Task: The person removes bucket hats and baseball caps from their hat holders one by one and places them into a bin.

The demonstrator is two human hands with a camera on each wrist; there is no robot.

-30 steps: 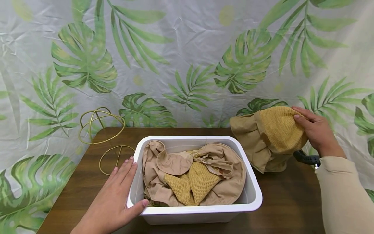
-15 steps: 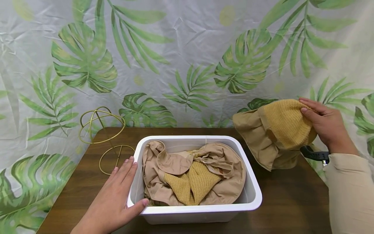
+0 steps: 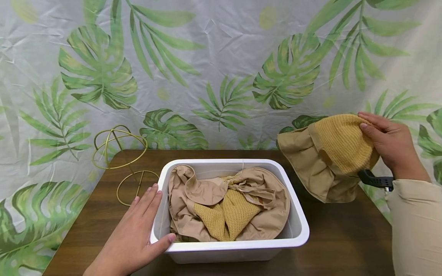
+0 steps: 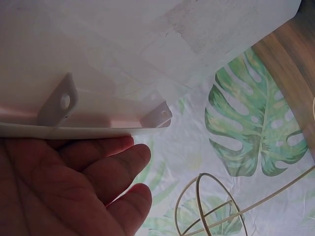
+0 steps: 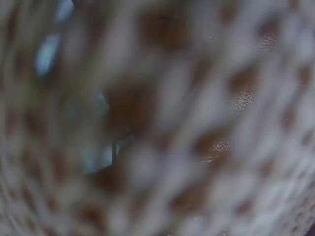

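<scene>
My right hand [image 3: 393,143] pinches the crown of a sun hat [image 3: 345,143] with a yellow knit top and a drooping beige cloth brim. The hat hangs over the right side of the table. In the right wrist view, blurred knit mesh [image 5: 197,118] fills the picture. My left hand [image 3: 132,230] lies with fingers spread against the left rim of a white plastic tub [image 3: 235,245]; from below, the left wrist view has its fingers [image 4: 118,167] under the tub's lip. Inside the tub lie more beige-and-yellow hats [image 3: 241,211], folded, one with a tied cloth strap.
A gold wire hat stand [image 3: 121,166] stands at the back left, behind my left hand. The dark wooden table [image 3: 100,230] carries the tub. A leaf-printed curtain [image 3: 214,57] hangs right behind the table's back edge.
My right hand has moved right and slightly up, carrying the hat away from the tub. The left hand and the tub have stayed in place.
</scene>
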